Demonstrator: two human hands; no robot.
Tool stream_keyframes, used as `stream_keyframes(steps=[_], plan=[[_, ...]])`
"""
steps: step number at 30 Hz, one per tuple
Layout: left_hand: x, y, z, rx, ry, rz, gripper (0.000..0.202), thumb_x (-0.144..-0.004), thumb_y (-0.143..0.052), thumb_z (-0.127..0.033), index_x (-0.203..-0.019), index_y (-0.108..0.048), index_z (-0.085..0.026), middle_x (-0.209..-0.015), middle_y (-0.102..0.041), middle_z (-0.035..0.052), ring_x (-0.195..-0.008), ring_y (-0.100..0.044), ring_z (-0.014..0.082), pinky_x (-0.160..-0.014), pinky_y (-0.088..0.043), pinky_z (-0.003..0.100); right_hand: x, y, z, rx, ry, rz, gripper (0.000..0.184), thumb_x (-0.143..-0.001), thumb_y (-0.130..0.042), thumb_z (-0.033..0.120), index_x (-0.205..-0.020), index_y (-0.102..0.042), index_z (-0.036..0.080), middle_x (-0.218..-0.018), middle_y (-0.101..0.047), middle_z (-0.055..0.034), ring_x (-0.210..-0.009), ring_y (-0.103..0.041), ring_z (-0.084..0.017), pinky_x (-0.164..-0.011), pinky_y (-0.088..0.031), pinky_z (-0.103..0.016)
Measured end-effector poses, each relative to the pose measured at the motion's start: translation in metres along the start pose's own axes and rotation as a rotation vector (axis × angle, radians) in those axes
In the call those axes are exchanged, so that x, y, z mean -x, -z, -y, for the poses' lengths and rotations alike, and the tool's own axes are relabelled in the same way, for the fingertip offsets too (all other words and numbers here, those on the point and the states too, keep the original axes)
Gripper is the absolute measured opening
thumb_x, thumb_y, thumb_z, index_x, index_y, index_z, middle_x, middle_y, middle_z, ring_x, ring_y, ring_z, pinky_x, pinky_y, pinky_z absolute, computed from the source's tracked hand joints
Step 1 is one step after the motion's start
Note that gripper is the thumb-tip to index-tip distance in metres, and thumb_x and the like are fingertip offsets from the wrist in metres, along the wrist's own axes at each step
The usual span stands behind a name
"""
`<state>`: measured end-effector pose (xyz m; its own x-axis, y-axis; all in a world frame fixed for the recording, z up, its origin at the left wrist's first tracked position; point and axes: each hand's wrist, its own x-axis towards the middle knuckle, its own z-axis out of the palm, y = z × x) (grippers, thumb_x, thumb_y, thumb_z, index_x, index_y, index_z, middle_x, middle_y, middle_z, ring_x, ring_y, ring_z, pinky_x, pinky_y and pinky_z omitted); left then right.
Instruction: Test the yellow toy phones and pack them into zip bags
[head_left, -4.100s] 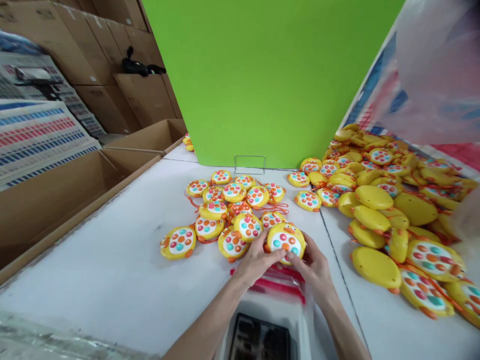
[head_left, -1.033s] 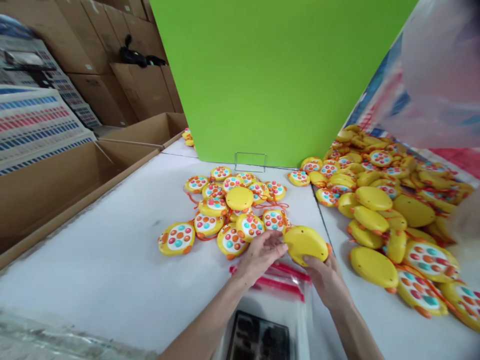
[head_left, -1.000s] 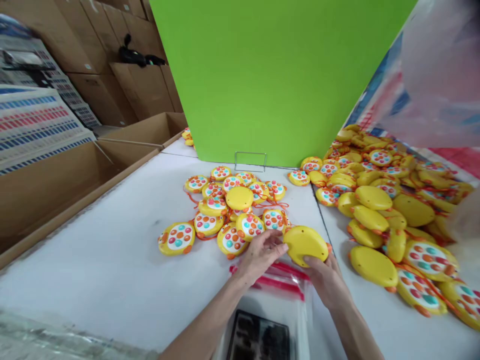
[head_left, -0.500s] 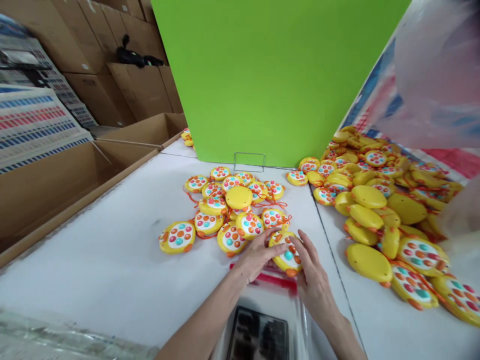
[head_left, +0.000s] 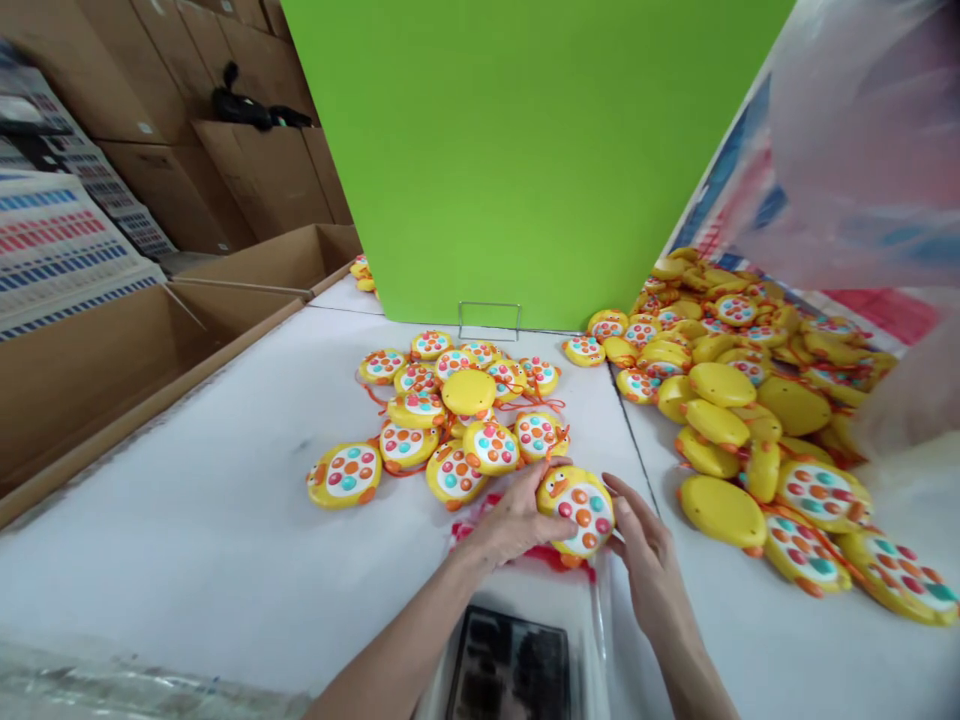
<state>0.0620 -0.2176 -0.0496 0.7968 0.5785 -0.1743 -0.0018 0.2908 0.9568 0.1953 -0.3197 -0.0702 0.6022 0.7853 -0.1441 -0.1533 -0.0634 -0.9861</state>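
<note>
A yellow duck-shaped toy (head_left: 577, 515) with a white front and coloured round bumps is between my hands, face up towards me. My left hand (head_left: 517, 520) grips it at the left, thumb across the front and fingers behind the upper edge. Against its right edge, my right hand (head_left: 645, 550) has its fingertips, partly curled. Below them lies a clear plastic piece with a red edge (head_left: 547, 557), blurred and partly covered. Just beyond the hands, similar duck toys with orange cords sit in a loose cluster, the closest being one duck toy (head_left: 491, 447).
A large heap of duck toys (head_left: 724, 510) covers the right side of the table. A green board (head_left: 517, 160) stands at the back, with a wire stand (head_left: 489, 320) before it. Open cardboard boxes (head_left: 150, 350) line the left. A dark rectangular panel (head_left: 510, 665) lies nearest me.
My right-hand fingers have moved off the toy's front to its right edge. The toy's front now shows more fully. The whole view has shifted slightly.
</note>
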Motion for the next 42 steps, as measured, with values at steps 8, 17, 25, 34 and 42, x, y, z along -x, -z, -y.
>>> stream_keyframes(steps=[8, 17, 25, 34, 42], plan=[[-0.001, -0.009, 0.006, 0.103, -0.083, 0.103, 0.071, -0.064, -0.073, -0.020, -0.126, -0.040, -0.022, -0.113, -0.056, 0.0068, -0.101, -0.055, 0.0243, -0.082, -0.047, 0.034, -0.013, -0.010, -0.001, -0.016, 0.080, -0.089, 0.041, -0.070, -0.068, 0.044, -0.099, -0.059, 0.017, -0.084, -0.066, -0.0041, -0.070, -0.061, -0.018, -0.061, -0.050, -0.029], [-0.001, -0.003, 0.000, -0.112, -0.129, -0.155, 0.064, -0.065, -0.073, -0.024, -0.123, -0.045, -0.021, -0.112, -0.059, 0.0051, -0.101, -0.054, 0.0238, -0.083, -0.045, 0.031, 0.001, -0.024, 0.008, -0.218, 0.057, 0.094, 0.048, -0.076, -0.063, 0.044, -0.116, -0.052, 0.019, -0.111, -0.063, -0.0094, -0.097, -0.060, -0.025, -0.083, -0.049, -0.038], [-0.003, -0.005, 0.003, 0.029, -0.190, -0.090, 0.061, -0.066, -0.072, -0.025, -0.122, -0.048, -0.021, -0.113, -0.059, 0.0061, -0.103, -0.054, 0.0243, -0.084, -0.046, 0.032, -0.003, -0.012, 0.005, -0.074, 0.057, 0.090, 0.048, -0.069, -0.071, 0.041, -0.110, -0.058, 0.019, -0.099, -0.068, -0.0066, -0.089, -0.062, -0.023, -0.077, -0.050, -0.033], [-0.013, 0.009, 0.013, 0.093, -0.061, -0.203, 0.045, -0.073, -0.065, -0.037, -0.109, -0.054, -0.013, -0.083, -0.060, 0.0053, -0.075, -0.060, 0.0180, -0.059, -0.046, 0.025, -0.079, -0.047, 0.019, -0.079, 0.102, 0.160, 0.037, -0.078, -0.059, 0.048, -0.100, -0.060, 0.019, -0.093, -0.068, -0.0055, -0.081, -0.065, -0.019, -0.069, -0.054, -0.031], [-0.015, 0.015, 0.025, 0.084, -0.027, -0.238, 0.047, -0.074, -0.063, -0.040, -0.112, -0.051, -0.014, -0.084, -0.060, 0.0054, -0.072, -0.060, 0.0167, -0.057, -0.045, 0.024, -0.193, -0.040, 0.043, 0.569, 0.294, 0.084, 0.030, -0.080, -0.061, 0.039, -0.098, -0.062, 0.015, -0.099, -0.065, -0.0074, -0.093, -0.060, -0.022, -0.081, -0.048, -0.041]])
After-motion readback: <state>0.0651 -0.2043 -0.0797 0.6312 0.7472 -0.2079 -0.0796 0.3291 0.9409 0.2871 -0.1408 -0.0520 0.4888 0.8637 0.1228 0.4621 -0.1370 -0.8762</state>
